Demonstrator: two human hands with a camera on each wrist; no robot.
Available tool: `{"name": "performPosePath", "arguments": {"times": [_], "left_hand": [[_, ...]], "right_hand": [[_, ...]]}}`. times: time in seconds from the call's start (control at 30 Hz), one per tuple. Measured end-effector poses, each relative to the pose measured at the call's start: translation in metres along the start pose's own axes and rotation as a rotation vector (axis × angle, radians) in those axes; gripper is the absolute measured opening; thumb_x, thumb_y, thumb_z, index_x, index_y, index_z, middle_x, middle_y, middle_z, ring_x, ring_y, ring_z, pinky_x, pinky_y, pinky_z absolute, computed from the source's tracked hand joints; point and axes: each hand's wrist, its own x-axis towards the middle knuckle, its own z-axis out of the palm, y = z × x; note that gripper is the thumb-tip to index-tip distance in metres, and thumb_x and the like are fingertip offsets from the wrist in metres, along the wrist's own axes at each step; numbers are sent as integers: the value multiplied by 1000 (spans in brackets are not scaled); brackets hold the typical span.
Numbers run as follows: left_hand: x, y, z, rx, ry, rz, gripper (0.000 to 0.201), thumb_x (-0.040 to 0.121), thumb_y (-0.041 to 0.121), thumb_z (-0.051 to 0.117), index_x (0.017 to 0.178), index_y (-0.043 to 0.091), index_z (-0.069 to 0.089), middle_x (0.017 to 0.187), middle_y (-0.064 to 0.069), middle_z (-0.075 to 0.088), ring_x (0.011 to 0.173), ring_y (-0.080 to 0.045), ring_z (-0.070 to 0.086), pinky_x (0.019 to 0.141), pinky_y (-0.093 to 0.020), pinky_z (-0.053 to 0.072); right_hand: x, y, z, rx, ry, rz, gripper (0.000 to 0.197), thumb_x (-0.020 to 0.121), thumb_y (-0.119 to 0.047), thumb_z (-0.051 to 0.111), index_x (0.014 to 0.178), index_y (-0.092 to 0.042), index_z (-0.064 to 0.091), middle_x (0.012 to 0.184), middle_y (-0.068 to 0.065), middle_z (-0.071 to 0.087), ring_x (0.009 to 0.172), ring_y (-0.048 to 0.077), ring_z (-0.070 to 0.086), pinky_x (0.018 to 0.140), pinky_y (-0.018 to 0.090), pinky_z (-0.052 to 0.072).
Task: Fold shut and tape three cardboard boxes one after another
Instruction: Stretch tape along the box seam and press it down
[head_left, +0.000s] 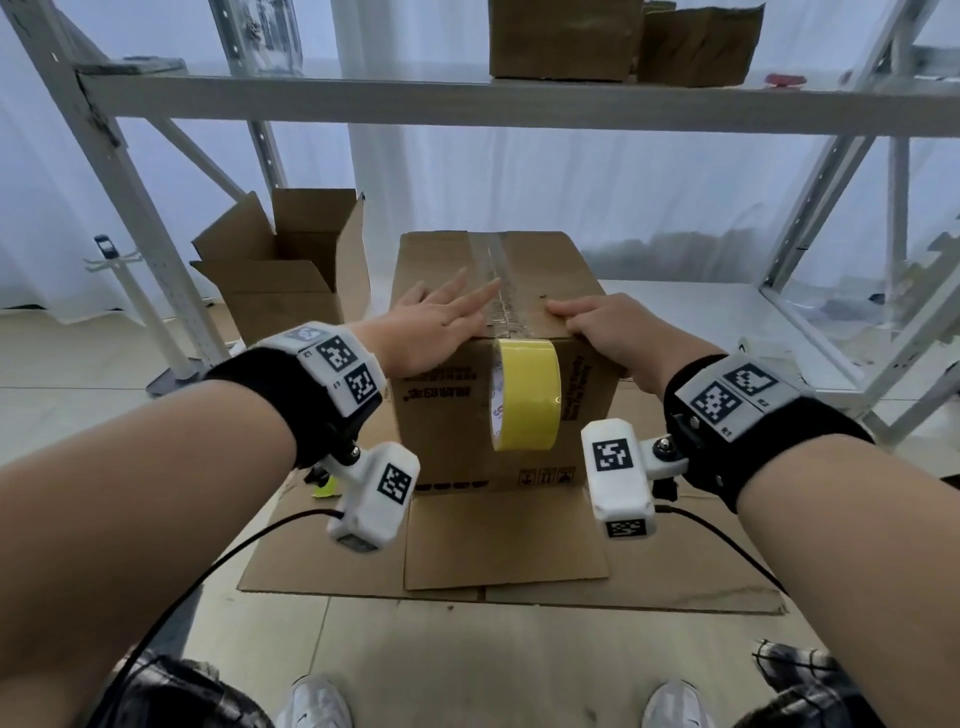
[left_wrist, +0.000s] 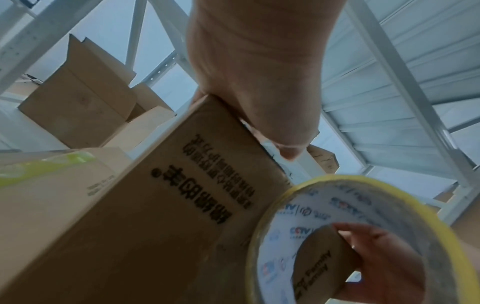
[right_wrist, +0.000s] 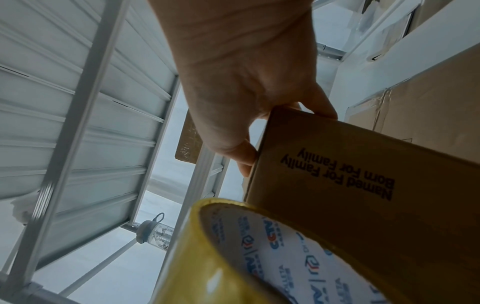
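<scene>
Head view shows you partway through taping a closed box (head_left: 498, 322), which stands on flattened cardboard (head_left: 509, 551) on the floor. A clear strip of tape (head_left: 501, 291) runs along its top seam, wrinkled and shiny against the matte brown card. Your left hand (head_left: 431, 322) lies flat with fingers spread, pressing the tape at the near end of the seam. Your right hand (head_left: 597, 322) rests on the top at the near edge, fingers curled over the rim; whether it pinches the tape I cannot tell. The yellow tape roll (head_left: 524, 395) hangs by its strip against the box's front face, a wide ring with a printed white inner liner.

Judging by this, the next move calls for carrying the strip down the front face, then cutting or tearing it free and rubbing the end flat. An open box (head_left: 291, 270) with raised flaps waits behind, to the left.
</scene>
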Motion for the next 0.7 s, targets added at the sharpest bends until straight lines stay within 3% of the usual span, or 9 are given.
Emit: {"name": "performPosePath", "arguments": {"times": [0.13,0.23,0.33,0.43,0.47,0.53,0.57,0.63,0.7], "left_hand": [[7,8,-4,91,-107,6,45,99,56,7,144,57,7,159,18,-4,146,-22,-15,111,-51,-16],[9,13,-3,134,-95,88,48,101,52,8,148,46,16,158,20,-3,144,-12,-19,110,-50,-23],[13,12,-1,110,-32,156,52,102,48,12,151,33,21,159,14,4,145,-6,-13,117,-41,-15],[18,8,3,114,15,174,51,101,49,15,149,31,23,158,10,18,146,-7,9,119,-40,-3],[19,7,4,114,17,177,50,101,48,16,147,31,27,157,12,21,145,-8,16,119,-40,-1],[20,7,3,103,14,178,48,102,49,17,145,32,29,156,14,23,143,-8,23,119,-40,0],[20,7,2,104,14,176,47,102,48,17,144,33,30,156,15,23,142,-9,23,119,-40,0],[19,9,1,126,8,176,46,102,47,15,145,37,29,156,16,22,143,-9,20,119,-40,0],[19,11,1,166,-27,184,48,102,48,10,148,41,20,157,16,15,145,-7,11,119,-42,-2]], "right_hand": [[0,3,1,14,-7,3,46,90,-9,44,118,-37,67,130,4,55,113,27,51,87,31,44],[-4,2,2,-1,18,5,46,89,-12,43,115,-41,67,130,4,54,115,27,49,91,33,43],[-7,4,6,-39,26,1,46,82,-18,43,108,-49,67,131,6,51,120,27,46,104,43,40],[-17,5,5,-248,140,-18,37,87,-31,48,121,-39,61,134,8,45,124,28,40,107,43,34],[-23,4,4,-350,260,-38,30,89,-33,50,116,-33,61,129,9,46,122,28,40,105,41,34],[-39,-1,3,-336,390,-142,19,91,-35,52,84,-21,63,100,3,57,98,21,51,90,36,40],[-47,-4,3,-245,328,-158,30,91,-36,53,70,-17,60,79,0,61,80,15,54,79,32,41],[-58,-13,7,-48,87,-53,40,92,-41,54,64,-13,62,51,-4,60,55,10,54,64,27,41],[-64,-22,13,82,-65,59,34,89,-41,57,73,-12,64,52,-4,62,52,11,56,58,25,46]]}}
